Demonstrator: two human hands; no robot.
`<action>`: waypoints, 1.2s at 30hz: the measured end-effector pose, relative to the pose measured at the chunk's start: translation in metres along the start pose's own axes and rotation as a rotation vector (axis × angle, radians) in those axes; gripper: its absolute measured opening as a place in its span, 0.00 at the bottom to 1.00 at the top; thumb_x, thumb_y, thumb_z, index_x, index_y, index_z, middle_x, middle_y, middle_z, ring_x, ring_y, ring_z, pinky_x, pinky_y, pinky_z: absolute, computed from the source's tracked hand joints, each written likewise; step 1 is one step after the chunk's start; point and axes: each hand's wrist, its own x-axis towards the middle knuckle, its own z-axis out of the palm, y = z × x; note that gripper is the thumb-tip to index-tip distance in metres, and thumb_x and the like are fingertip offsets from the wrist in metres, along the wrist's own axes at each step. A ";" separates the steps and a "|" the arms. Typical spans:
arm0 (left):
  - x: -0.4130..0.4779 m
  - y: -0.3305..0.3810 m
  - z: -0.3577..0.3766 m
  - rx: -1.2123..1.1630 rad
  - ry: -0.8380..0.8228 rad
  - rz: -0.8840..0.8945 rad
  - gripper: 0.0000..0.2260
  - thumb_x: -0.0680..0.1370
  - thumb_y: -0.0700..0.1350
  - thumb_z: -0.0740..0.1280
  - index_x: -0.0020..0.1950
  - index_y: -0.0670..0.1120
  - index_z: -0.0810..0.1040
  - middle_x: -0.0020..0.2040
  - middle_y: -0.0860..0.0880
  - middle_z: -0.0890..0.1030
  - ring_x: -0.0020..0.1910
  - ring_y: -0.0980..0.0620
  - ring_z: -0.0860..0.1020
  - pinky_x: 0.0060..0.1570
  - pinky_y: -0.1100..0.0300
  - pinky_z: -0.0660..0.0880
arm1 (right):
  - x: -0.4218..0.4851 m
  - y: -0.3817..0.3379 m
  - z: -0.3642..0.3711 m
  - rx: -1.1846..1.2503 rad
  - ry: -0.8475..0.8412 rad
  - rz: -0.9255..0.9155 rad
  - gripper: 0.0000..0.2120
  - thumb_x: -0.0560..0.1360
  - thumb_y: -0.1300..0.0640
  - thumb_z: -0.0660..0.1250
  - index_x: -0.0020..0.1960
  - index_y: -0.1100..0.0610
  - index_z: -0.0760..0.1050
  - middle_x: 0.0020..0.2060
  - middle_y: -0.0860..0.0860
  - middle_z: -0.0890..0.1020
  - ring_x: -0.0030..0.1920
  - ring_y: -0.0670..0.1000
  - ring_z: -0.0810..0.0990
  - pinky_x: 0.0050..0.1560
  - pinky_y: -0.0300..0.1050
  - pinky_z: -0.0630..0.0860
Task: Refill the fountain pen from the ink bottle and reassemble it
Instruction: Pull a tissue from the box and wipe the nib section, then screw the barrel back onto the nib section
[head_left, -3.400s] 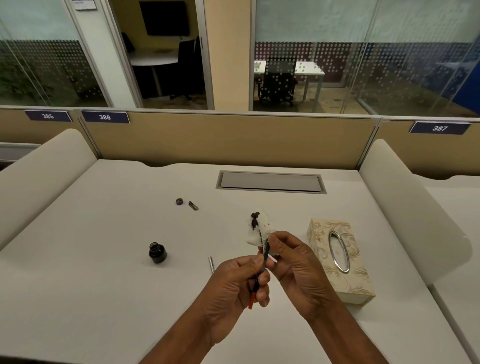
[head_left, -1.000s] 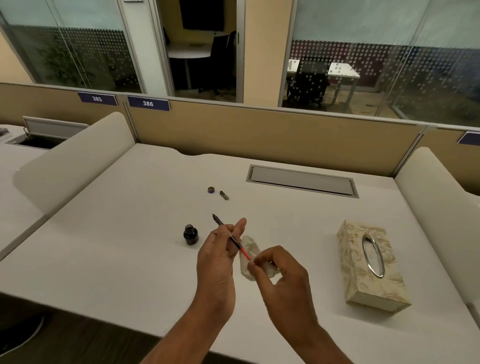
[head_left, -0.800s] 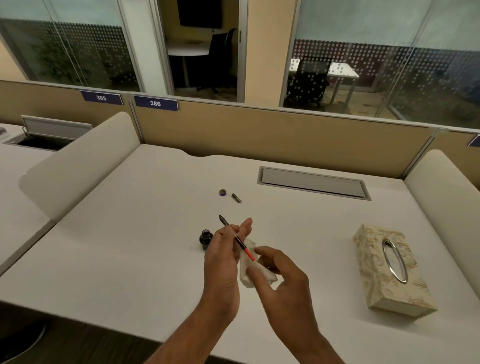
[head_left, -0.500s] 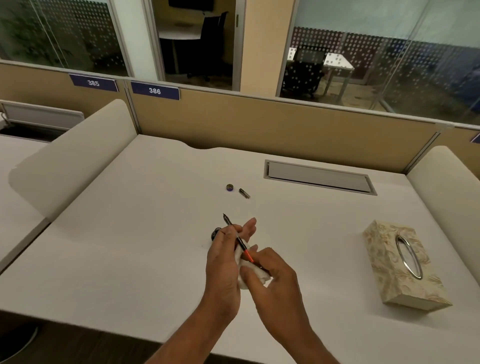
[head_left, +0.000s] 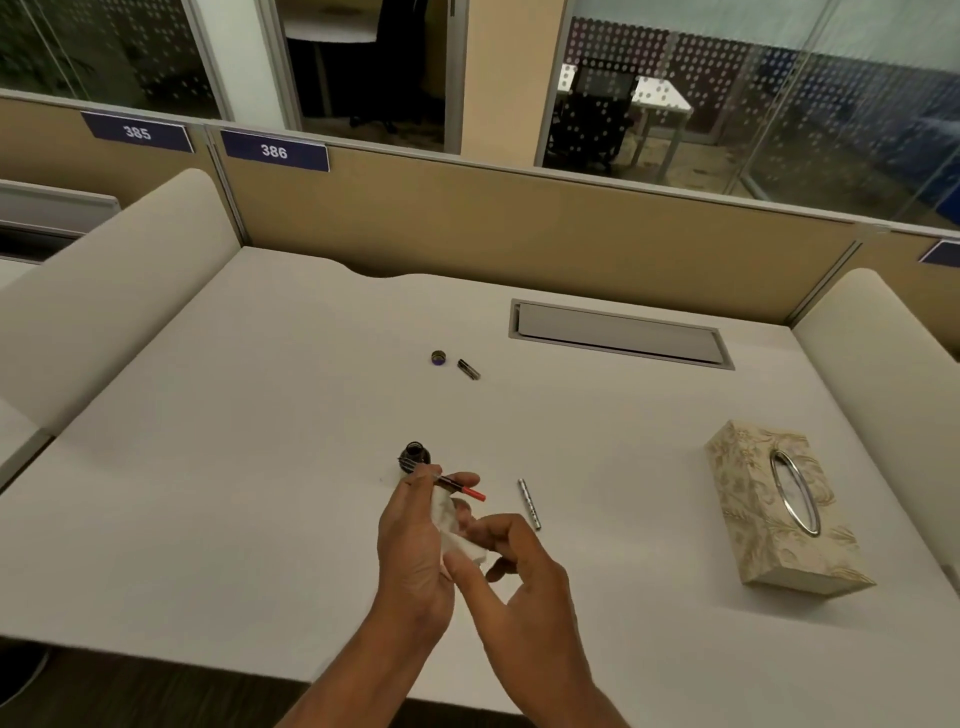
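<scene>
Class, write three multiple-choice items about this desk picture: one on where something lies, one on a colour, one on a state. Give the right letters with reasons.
1. Where does the small round bottle cap lie?
A. beside the short dark pen piece, behind the ink bottle
B. on the tissue box
C. in the right hand

2. What colour is the end of the thin pen section that sticks out of the left hand?
A. green
B. red
C. yellow

3. What state is the small dark glass ink bottle in?
A. capped
B. tipped over
C. open and upright

Answers: 1 A, the cap sits right next to the dark piece, farther back on the white desk. 2 B, the tip past the fingers is red. 3 C, its mouth shows uncovered and it stands on its base.
</scene>
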 end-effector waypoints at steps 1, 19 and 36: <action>0.002 -0.003 0.001 -0.003 0.012 -0.005 0.19 0.83 0.53 0.63 0.59 0.37 0.79 0.34 0.51 0.80 0.30 0.54 0.70 0.29 0.59 0.71 | -0.001 0.002 -0.004 0.026 0.001 0.008 0.07 0.76 0.47 0.72 0.51 0.43 0.75 0.50 0.33 0.83 0.52 0.42 0.81 0.49 0.38 0.78; 0.017 -0.018 0.020 0.155 0.011 -0.291 0.20 0.82 0.58 0.62 0.48 0.47 0.88 0.27 0.51 0.67 0.33 0.53 0.62 0.21 0.63 0.73 | 0.112 0.199 -0.009 -0.484 0.286 0.249 0.07 0.76 0.52 0.70 0.49 0.56 0.77 0.44 0.51 0.80 0.46 0.54 0.80 0.46 0.53 0.79; 0.038 -0.027 0.018 0.205 -0.003 -0.123 0.18 0.82 0.56 0.62 0.54 0.47 0.88 0.30 0.53 0.77 0.29 0.53 0.65 0.34 0.60 0.63 | 0.078 0.124 -0.029 -0.051 0.358 0.120 0.05 0.76 0.61 0.72 0.45 0.51 0.81 0.38 0.44 0.85 0.41 0.46 0.81 0.38 0.36 0.77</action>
